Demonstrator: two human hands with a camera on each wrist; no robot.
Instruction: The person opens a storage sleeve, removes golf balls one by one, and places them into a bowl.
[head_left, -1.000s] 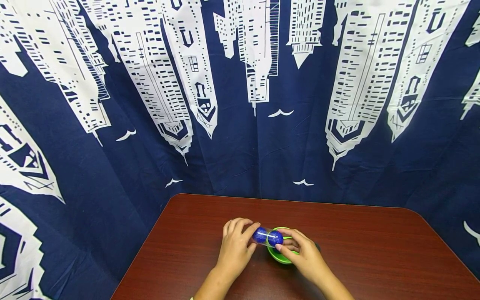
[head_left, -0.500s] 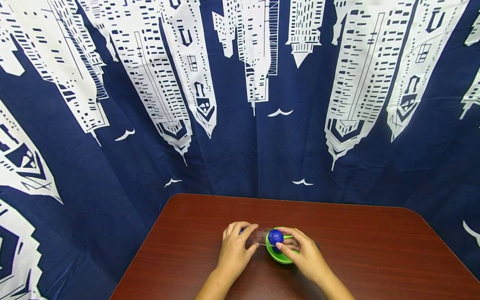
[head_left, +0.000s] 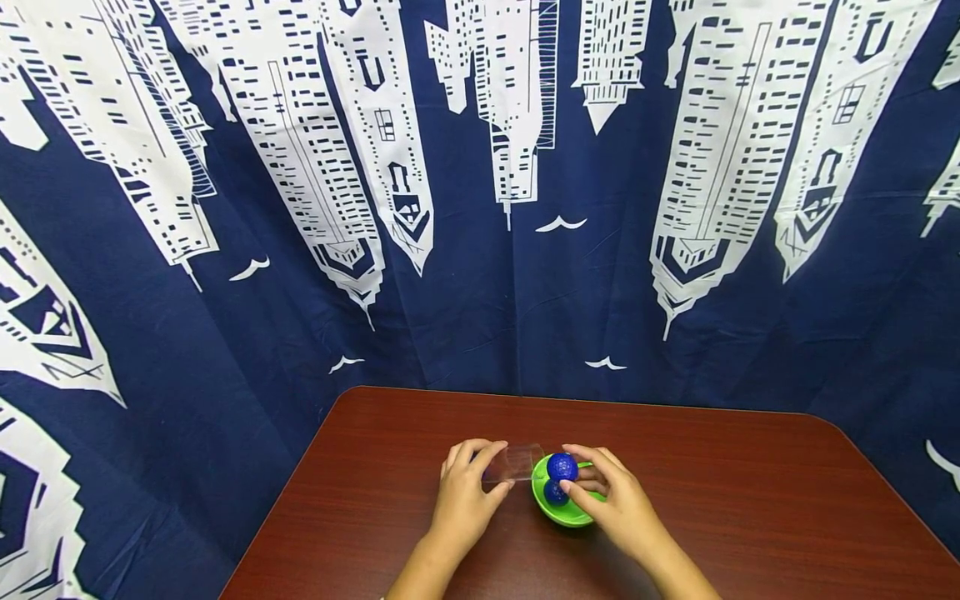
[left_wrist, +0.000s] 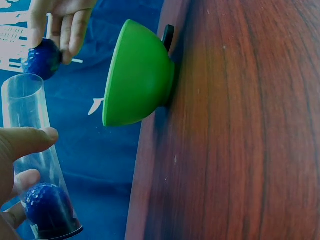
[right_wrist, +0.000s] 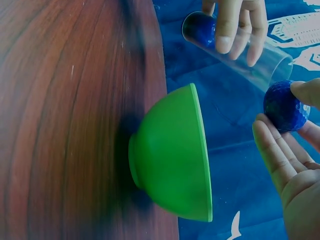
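A person's left hand (head_left: 461, 496) grips a clear tube (head_left: 522, 460) holding a dimpled blue ball (left_wrist: 46, 204); the right hand (head_left: 618, 504) pinches a second ball (head_left: 562, 467) above a rounded green bowl (left_wrist: 137, 80), a third ball (head_left: 555, 494) inside, on a wood-grained counter (head_left: 360, 533) before navy skyline cloth (head_left: 480, 333).

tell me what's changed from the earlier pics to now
One blue ball has slid away from the other, leftward to the base of the clear tube. The right hand has drawn the second blue ball rightward out of the tube's mouth, and holds it above the green bowl. Unchanged: the left hand grips the tube; the bowl stays on the table.
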